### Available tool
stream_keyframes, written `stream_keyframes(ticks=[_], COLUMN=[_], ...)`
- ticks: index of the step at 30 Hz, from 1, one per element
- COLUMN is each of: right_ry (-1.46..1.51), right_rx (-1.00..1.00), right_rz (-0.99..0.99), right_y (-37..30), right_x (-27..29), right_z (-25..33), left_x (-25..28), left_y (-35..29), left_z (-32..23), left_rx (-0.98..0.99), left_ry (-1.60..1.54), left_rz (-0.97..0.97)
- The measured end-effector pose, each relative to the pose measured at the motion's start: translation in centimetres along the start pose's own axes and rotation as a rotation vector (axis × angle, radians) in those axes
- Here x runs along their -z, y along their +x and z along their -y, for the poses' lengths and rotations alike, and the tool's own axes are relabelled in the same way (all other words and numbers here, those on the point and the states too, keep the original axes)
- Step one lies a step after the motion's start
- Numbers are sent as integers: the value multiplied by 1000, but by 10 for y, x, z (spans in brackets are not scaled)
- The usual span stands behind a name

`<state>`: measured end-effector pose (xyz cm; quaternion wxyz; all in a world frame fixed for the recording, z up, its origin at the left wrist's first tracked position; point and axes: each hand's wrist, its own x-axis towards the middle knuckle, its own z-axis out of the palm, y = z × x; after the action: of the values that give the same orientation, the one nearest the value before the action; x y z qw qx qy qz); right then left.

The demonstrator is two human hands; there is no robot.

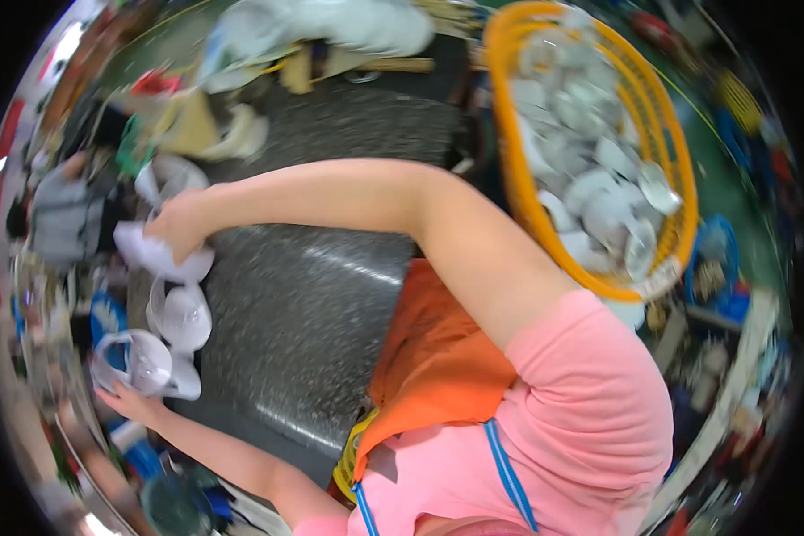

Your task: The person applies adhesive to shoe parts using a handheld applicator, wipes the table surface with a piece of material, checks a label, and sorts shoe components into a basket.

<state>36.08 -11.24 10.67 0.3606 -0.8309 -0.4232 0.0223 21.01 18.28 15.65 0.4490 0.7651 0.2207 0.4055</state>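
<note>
Head view: right hand [180, 228] gripped upper piece [156, 259]; left hand [132, 404] touched lower piece [154, 364], couldn't tell if gripping. Both were at left edge of table [286, 295]; light grip, clear of middle pieces [186, 319], seemed best.

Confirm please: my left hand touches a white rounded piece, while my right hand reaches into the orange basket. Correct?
Not quite: the head view shows the right hand on another white piece, not in the orange basket. The left hand is as stated.
</note>
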Motion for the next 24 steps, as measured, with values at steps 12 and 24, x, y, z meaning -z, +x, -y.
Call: stream_keyframes(ticks=[12, 24], right_ry=[-135, -58], right_rx=[-1257, -863], right_rz=[-669, -737], right_y=[-468, -429], right_x=[110, 95], right_z=[-141, 20], left_x=[-101, -169], left_y=[-162, -337], left_z=[64, -108], left_rx=[-810, 323], left_ry=[605, -603], left_rz=[132, 1471])
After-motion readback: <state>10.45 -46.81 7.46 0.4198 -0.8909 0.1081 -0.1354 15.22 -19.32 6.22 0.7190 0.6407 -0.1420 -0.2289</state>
